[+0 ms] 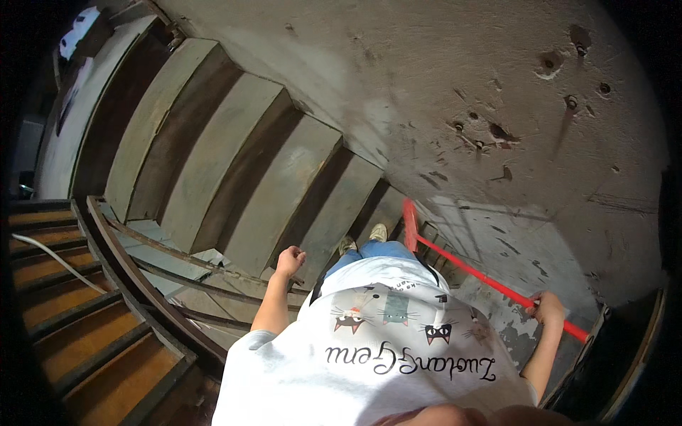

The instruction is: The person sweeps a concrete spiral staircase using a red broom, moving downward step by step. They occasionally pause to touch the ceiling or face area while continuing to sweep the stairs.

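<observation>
My right hand (547,309) is wrapped round the long red handle of a broom (483,275), near its upper end. The handle slants down past my right side. At its far end is the broad red head (410,224), beside my feet on the stairs; its bristles cannot be made out. Away from the broom, my left hand (290,263) hangs in the air at my left side. Its fingers are curled in, with nothing visible in them. Close by it runs the dark metal stair railing (213,268).
Grey concrete steps (249,135) climb toward the far left. A stained, pitted wall (455,78) with several bolts borders them on the right. Left of the railing lie brown steps (106,334) with dark edges and a white cable (57,261). My shoes (379,232) stand on a step.
</observation>
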Tool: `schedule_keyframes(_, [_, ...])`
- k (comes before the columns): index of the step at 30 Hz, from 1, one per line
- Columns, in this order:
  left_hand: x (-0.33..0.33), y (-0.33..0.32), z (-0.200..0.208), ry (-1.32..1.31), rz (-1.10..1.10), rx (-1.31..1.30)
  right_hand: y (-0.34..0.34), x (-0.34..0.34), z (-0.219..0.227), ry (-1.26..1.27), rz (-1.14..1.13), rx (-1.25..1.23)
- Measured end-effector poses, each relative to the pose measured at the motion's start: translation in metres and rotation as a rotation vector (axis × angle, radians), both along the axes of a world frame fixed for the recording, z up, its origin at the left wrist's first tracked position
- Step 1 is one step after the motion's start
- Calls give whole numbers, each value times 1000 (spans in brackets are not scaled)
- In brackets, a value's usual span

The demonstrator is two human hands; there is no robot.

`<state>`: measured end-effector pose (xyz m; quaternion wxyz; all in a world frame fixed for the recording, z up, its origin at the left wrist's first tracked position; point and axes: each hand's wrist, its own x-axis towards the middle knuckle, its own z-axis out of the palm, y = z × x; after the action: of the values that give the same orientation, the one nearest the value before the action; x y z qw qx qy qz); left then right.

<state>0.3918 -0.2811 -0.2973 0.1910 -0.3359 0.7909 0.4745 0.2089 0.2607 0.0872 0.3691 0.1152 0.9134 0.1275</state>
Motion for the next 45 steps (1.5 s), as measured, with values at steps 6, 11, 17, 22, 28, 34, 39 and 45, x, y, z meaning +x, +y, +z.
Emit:
schedule_keyframes(6, [18,23,5,-69,53,45,-42,-30,-103,-18,263,21])
schedule_keyframes(11, [56,23,17,-146,166,71,-83,-29,-209,-59,309,-88])
schedule_keyframes(17, [94,18,26,-127,275,32,16,-24,-221,-191,-90,-195])
schedule_keyframes(22, [102,23,26,-166,269,26,59,13,-220,-157,85,39])
schedule_keyframes(28, [68,21,53,-192,200,49,114,94,-265,-32,-96,61])
schedule_keyframes(34, [67,-5,3,-114,190,65,114,140,-238,-118,-353,-57])
schedule_keyframes(39, [27,-6,18,-57,67,95,101,185,-267,-93,-884,-259])
schedule_keyframes(45, [17,-15,19,-43,39,76,81,206,-293,-28,-1002,-445])
